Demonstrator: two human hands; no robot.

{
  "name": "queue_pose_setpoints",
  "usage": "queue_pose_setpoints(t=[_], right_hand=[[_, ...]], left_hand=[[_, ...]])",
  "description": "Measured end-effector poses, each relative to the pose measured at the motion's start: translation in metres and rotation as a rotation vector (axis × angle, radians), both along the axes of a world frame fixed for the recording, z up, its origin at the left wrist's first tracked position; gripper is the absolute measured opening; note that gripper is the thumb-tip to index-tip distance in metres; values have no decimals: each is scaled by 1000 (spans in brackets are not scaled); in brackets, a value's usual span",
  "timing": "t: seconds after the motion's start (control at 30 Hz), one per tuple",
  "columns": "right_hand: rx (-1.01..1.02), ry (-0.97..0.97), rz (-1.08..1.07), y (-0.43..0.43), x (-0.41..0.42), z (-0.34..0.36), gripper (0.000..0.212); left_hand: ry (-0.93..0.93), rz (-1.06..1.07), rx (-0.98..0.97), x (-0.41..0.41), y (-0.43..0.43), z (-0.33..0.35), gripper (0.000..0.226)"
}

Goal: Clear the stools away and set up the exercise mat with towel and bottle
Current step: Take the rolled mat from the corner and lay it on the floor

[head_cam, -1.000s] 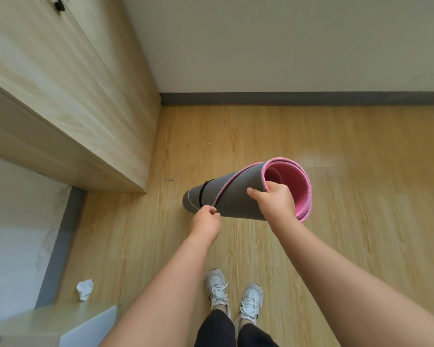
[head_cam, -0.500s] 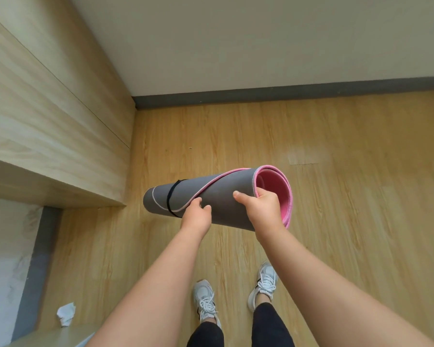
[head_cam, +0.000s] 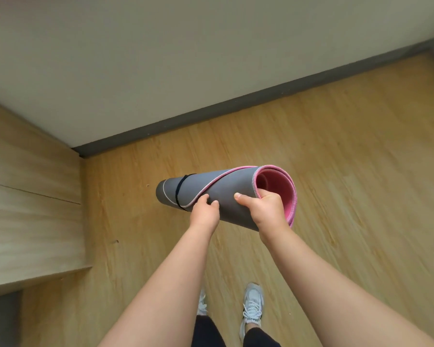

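Observation:
The rolled exercise mat, grey outside and pink inside, hangs level in the air above the wooden floor, with a black strap around its far left end. My right hand grips the open pink end, thumb on the grey outside and fingers curled into the roll. My left hand pinches the mat's loose pink-trimmed edge near the middle. No stool, towel or bottle is in view.
A pale wall with a dark skirting board runs across the back. A light wooden cabinet stands along the left. Bare wooden floor spreads to the right. My two shoes are below.
The view has swung so the wall now slants and the cabinet sits further left. The mat stays in both hands, and the white paper scrap has left the view.

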State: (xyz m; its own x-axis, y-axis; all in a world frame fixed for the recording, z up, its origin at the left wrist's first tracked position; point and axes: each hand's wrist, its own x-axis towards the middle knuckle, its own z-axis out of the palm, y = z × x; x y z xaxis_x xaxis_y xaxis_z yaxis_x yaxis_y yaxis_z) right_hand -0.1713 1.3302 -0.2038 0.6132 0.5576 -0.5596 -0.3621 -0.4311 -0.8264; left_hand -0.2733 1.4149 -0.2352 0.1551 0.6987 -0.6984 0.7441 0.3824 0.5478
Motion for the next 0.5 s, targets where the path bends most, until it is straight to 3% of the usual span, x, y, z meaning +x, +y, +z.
queue_pose_setpoints(t=[0.5], right_hand=[[56, 68, -591, 48, 112, -11, 12]], left_hand=[[-44, -498, 3, 167, 87, 0, 45]])
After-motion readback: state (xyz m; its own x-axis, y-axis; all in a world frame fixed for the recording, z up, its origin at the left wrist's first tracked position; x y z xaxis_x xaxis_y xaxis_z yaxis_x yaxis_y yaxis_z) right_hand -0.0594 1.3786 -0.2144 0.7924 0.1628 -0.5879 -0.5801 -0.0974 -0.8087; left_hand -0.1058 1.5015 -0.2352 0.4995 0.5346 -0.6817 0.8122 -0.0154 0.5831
